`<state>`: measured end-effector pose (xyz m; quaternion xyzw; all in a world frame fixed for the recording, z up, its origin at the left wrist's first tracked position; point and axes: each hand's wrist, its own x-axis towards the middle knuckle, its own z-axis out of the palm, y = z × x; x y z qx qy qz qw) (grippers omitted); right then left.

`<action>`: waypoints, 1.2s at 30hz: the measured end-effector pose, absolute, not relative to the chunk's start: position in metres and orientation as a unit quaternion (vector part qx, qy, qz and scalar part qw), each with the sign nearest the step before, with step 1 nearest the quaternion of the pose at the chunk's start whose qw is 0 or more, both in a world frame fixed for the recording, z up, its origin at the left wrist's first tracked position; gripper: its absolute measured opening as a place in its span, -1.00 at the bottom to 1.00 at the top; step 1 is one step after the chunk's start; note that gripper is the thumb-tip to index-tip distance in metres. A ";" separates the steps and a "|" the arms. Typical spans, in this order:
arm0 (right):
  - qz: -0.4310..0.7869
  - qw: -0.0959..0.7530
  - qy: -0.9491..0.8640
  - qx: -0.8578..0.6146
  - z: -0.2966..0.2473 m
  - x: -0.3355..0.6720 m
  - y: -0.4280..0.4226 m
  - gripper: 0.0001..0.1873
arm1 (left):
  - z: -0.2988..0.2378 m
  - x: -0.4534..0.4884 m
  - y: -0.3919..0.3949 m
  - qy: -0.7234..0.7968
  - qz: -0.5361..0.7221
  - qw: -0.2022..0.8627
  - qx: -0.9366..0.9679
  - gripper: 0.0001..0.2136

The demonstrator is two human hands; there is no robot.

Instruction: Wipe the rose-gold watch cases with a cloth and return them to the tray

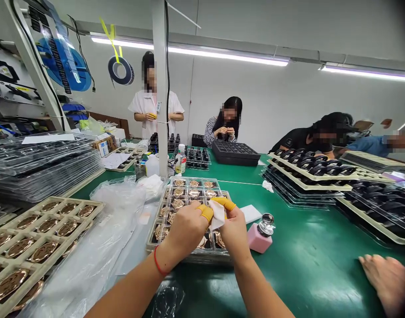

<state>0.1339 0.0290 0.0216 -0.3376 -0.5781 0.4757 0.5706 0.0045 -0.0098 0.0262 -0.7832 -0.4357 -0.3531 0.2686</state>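
Note:
My right hand (234,227) pinches a folded white wipe (217,215), with yellow finger cots on its fingertips. Close against it, my left hand (189,224) is closed, its cotted fingers meeting the wipe; what they grip is hidden. A red band circles the left wrist. Below both hands lies a clear plastic tray (202,255) with rose-gold round pieces (178,192) in its compartments. Just right of my right hand stands a pink pump bottle (260,238) with a metal top, and a white pad (251,213) lies behind it.
A beige tray of similar pieces (98,207) and clear plastic bags (112,229) are at left, near stacked clear trays (33,172). A white post (160,88) rises ahead. Trays of black parts (308,176) and another person's hand (386,278) are at right. Several co-workers sit or stand beyond.

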 end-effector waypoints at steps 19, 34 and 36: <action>0.642 0.480 -0.540 -0.256 0.039 0.153 0.031 -0.75 | 0.032 0.009 -0.020 -0.391 -0.451 0.146 -0.789 -0.83; 0.504 0.500 -0.679 -0.188 0.040 0.159 0.023 -0.81 | 0.042 -0.012 -0.023 -0.458 -0.491 -0.054 -0.739 -0.77; 0.563 0.481 -0.649 -0.174 0.040 0.155 0.024 -0.82 | 0.046 -0.020 -0.024 -0.467 -0.473 -0.023 -0.747 -0.80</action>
